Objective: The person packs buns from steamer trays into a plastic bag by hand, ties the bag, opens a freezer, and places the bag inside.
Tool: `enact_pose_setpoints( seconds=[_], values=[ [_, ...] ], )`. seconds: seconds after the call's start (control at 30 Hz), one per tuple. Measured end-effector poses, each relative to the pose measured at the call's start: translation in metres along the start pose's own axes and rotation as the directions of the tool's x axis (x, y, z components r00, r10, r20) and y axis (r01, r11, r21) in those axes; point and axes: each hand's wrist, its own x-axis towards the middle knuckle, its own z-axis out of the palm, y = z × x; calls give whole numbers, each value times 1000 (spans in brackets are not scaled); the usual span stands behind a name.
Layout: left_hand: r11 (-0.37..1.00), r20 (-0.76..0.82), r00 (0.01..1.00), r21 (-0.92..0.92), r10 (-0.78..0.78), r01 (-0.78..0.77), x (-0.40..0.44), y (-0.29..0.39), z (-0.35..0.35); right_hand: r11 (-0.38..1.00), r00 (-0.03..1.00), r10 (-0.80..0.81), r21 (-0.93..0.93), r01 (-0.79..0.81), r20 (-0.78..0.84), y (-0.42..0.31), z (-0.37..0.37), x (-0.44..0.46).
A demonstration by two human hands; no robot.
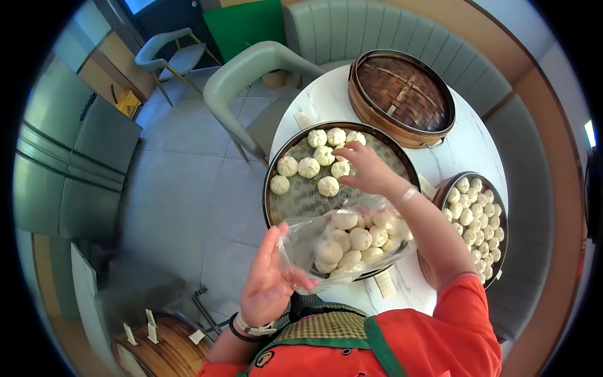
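Note:
A clear plastic bag (pixel 294 248) full of pale steamed buns (pixel 360 239) rests over the near side of a round steamer tray (pixel 286 204). My left hand (pixel 267 283) grips the bag's left edge, the thumb inside its mouth and the fingers outside. Over the tray, my right hand (pixel 367 168) has its thumb and fingers apart on either side of a pleated bun (pixel 340 169); whether they touch it I cannot tell. Several more buns (pixel 308 167) sit on the tray's woven mat, mostly toward the far and left sides.
A lidded bamboo steamer (pixel 402 94) stands at the back of the round marble-patterned table (pixel 430 164). Another steamer (pixel 447 188), packed with small buns, is at the right. A grey chair (pixel 229 88) is beside the table. More bamboo steamers (pixel 169 342) are at lower left.

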Motion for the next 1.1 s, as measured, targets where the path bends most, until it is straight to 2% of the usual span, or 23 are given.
enact_pose_setpoints(
  seconds=[0.03, 0.07, 0.17, 0.23, 0.27, 0.33, 0.43, 0.47, 0.53, 0.57, 0.63, 0.67, 0.73, 0.77, 0.8, 0.83, 0.87, 0.9, 0.93, 1.0, 1.03, 1.07, 1.1],
  values=[
    [1000, -17, 1000, -7, 16, -16, -1, -1, -2, 987, 999, 32, -160, -32, -1, 16, 22, 15],
    [1000, -12, 1000, -6, 25, -25, -2, -1, -5, 972, 993, 89, -226, -68, 82, 29, 36, 29],
    [999, -57, 998, 36, 15, -13, -5, -1, -12, 937, 998, 23, -349, -3, 52, 34, 60, 44],
    [1000, -79, 997, 0, -1, 1, -6, -1, -14, 883, 1000, -18, -468, 21, 12, 28, 60, 46],
    [1000, -83, 997, -2, -2, 2, -6, -2, -15, 884, 1000, -17, -467, 23, 17, 26, 58, 47],
    [1000, -88, 996, -24, -2, 0, -3, -2, -16, 899, 946, 63, -430, 85, 317, 17, 45, 48],
    [1000, -65, 998, -1, 12, -12, -1, 0, -15, 913, 914, 127, -406, 45, 386, 9, 33, 32],
    [1000, -67, 998, -1, 16, -16, 0, 1, -16, 912, 914, 123, -407, 49, 387, 16, 38, 28],
    [1000, -58, 998, 30, 4, -2, -1, 0, -15, 871, 977, -65, -465, 155, 204, 34, 55, 17],
    [1000, -58, 998, 28, -4, 5, 0, 0, -14, 874, 977, -59, -463, 149, 204, 33, 52, 17],
    [1000, -40, 999, 29, 9, -7, 3, 0, -11, 929, 944, -1, -350, 124, 331, 29, 39, 23],
    [999, -37, 999, 34, 7, -6, 3, 0, -8, 930, 945, -2, -348, 122, 326, 30, 38, 24],
    [999, -48, 999, 46, 1, 1, 4, 2, -3, 995, 927, 73, -94, -41, 367, 37, 34, 26],
    [999, -49, 999, 46, 6, -4, 3, 2, -3, 995, 928, 69, -97, -36, 367, 44, 29, 27],
    [999, -58, 998, 40, 9, -6, 3, 1, -3, 918, 904, 186, 261, -300, 386, 49, 21, 26],
    [999, -67, 998, 32, 7, -5, 3, -1, -3, 651, 850, 282, 562, -510, 444, 54, 16, 22],
    [1000, -66, 998, 28, 5, -3, 4, -1, -3, 650, 848, 287, 560, -514, 445, 59, 11, 14],
    [1000, -59, 998, 12, 5, -4, 6, 0, -2, 411, 917, 140, 821, -397, 373, 50, -5, 3],
    [1000, -56, 998, -4, 3, -3, 7, 0, -2, 97, 968, 28, 964, -249, 248, 38, -20, -10],
    [998, -19, 1000, -58, 13, -14, 13, -1, 1, -16, 970, -185, 987, -161, 156, 3, -39, -34],
    [994, 25, 999, -105, 36, -33, 13, -2, 2, 107, 914, -354, 979, -173, 200, -15, -48, -43],
    [994, 20, 999, -102, 33, -31, 11, -2, 5, 159, 798, -513, 948, -275, 318, -19, -44, -47],
    [996, -10, 1000, -86, 18, -19, 11, -2, 10, 309, 709, -594, 921, -236, 381, -19, -34, -50]
  ],
)
